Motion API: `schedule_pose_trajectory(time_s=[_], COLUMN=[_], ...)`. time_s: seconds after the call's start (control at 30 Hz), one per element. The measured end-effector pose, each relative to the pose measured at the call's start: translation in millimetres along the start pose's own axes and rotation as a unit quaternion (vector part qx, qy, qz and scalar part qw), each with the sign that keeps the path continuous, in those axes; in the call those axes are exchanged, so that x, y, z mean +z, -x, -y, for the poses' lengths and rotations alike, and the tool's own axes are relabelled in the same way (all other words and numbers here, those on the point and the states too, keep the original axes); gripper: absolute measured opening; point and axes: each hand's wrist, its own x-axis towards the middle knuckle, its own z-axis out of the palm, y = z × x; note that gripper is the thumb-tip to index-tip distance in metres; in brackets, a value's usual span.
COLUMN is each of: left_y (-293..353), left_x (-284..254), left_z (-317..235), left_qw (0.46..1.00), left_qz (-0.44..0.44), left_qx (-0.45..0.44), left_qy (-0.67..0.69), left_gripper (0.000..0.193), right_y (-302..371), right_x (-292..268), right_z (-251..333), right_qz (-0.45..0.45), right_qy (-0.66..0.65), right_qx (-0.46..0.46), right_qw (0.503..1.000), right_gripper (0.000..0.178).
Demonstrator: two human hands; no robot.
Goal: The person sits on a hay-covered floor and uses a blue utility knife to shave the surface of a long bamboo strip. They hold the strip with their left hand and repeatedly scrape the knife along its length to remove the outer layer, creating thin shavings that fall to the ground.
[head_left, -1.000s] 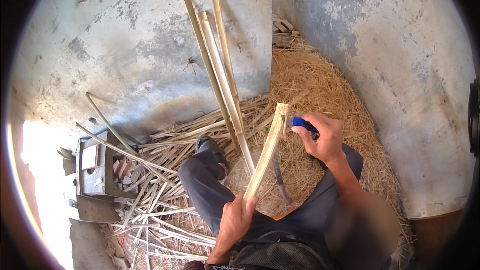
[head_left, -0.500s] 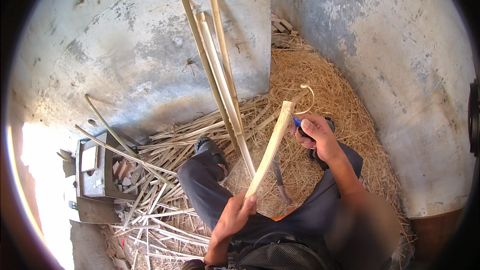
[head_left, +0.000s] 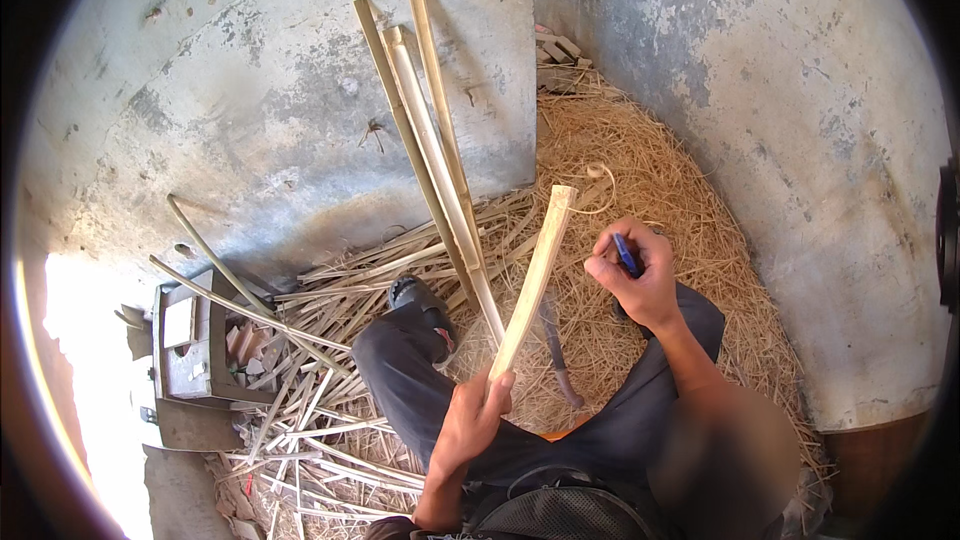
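My left hand (head_left: 470, 422) is closed around the lower end of a pale split bamboo piece (head_left: 534, 280), which slants up and away between my knees. A thin curled shaving (head_left: 611, 185) hangs at its far end. To the right of the bamboo, and apart from it, my right hand (head_left: 645, 280) is closed on a small blue-handled tool (head_left: 625, 254). Fingers cover most of the tool, so its working end cannot be made out. On the floor between my legs lies a billhook-like knife with a wooden handle (head_left: 567, 387).
Long split bamboo lengths (head_left: 425, 140) lean against the wall ahead. Bamboo strips (head_left: 330, 315) lie heaped at the left beside a worn wooden box (head_left: 195, 360). Straw-like shavings (head_left: 640, 150) cover the floor at the far right, up to a peeling wall (head_left: 810, 160).
My right hand with the blue-handled tool has come away from the bamboo's far end, turning over. The bamboo has tilted slightly left and up; the shaving still hangs there.
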Motion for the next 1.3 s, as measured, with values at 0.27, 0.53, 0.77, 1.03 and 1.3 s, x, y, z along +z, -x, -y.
schedule_pose_trajectory(time_s=[0.27, 0.53, 0.77, 1.03, 1.3], left_y=[-6, -14, -23, -25, -26], left_x=[2, -2, -1, -3, 2], left_z=[11, 8, 11, 24, 14], left_qw=[0.997, 0.984, 0.983, 0.98, 0.994], left_qz=[0.047, 0.106, 0.08, 0.073, -0.009], left_qx=[0.016, 0.016, 0.051, 0.054, 0.05], left_qy=[0.055, 0.143, 0.159, 0.18, 0.096], left_gripper=[0.053, 0.058, 0.059, 0.068, 0.053], right_y=[1, 19, 29, 36, 38], right_x=[0, 23, 39, 47, 52], right_z=[16, 18, 17, 15, 17], right_qz=[0.022, 0.123, 0.1, 0.121, 0.12], right_qy=[0.09, 0.205, 0.253, 0.256, 0.256], right_qx=[-0.083, -0.196, -0.21, -0.221, -0.201], right_qw=[0.992, 0.951, 0.939, 0.933, 0.938], right_gripper=[0.024, 0.03, 0.031, 0.032, 0.031])
